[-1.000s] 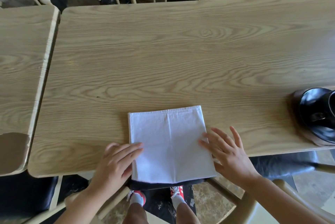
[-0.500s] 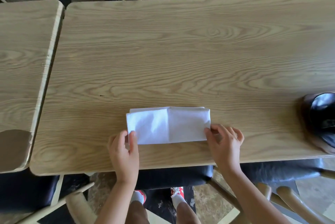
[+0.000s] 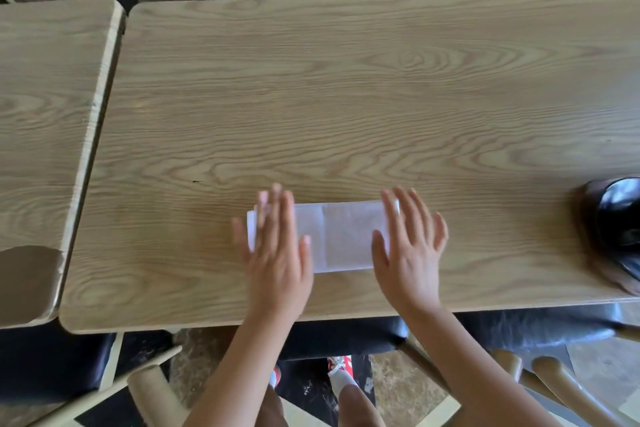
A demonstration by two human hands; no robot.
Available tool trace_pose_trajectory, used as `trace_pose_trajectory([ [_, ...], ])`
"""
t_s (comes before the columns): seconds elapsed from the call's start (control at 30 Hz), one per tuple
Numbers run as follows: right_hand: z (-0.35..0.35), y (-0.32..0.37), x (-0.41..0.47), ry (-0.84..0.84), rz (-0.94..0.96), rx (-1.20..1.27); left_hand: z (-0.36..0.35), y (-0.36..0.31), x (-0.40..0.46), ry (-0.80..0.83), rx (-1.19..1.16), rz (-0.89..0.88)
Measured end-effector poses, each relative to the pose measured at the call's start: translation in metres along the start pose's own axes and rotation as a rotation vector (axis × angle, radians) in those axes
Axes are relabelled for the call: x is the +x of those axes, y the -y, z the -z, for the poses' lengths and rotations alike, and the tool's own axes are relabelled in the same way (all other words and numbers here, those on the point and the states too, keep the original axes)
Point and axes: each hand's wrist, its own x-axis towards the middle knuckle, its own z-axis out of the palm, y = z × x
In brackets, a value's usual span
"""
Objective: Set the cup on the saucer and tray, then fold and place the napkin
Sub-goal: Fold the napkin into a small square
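The white napkin [image 3: 341, 236] lies folded into a narrow band near the front edge of the wooden table [image 3: 346, 97], its long side running left to right, with a vertical crease showing near its middle. Both hands lie over its ends, palms down, forearms reaching in from the near edge. The left hand [image 3: 277, 246] covers the napkin's left end with fingers spread and straight, pointing away from the person; a strip of cloth shows past its outer fingers. The right hand [image 3: 408, 246] covers the right end in the same flat pose, fingers splayed, thumb turned inward over the cloth. Neither hand grips anything; both are open and flat, and blurred, so whether they press the cloth or hang just above it cannot be told.

There is one napkin and two hands. At the far right edge sits one dark glossy cup [image 3: 623, 219] on a brown tray [image 3: 595, 253], well apart from the napkin; a saucer cannot be made out. A second table [image 3: 45, 115] stands just beside the first on the left.
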Motion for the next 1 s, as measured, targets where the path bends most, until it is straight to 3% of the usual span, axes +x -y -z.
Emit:
trace_pose_trajectory([
  [0.13, -0.016, 0.014, 0.014, 0.22, 0.276, -0.086, -0.025, -0.017, 0.006, 0.215, 0.153, -0.169],
  [0.23, -0.024, 0.013, 0.016, 0.312, 0.322, -0.114, -0.035, -0.01, 0.003, 0.304, 0.276, -0.181],
  [0.47, -0.028, 0.0, 0.016, 0.344, 0.388, -0.157, -0.028, 0.004, 0.004, 0.358, 0.258, -0.185],
  [0.73, -0.02, -0.021, 0.015, 0.393, 0.302, -0.208, -0.007, 0.036, 0.001, 0.391, 0.269, -0.084],
  [1.0, -0.01, -0.022, -0.023, 0.353, 0.203, -0.234, -0.008, 0.053, 0.021, 0.429, 0.251, -0.361],
])
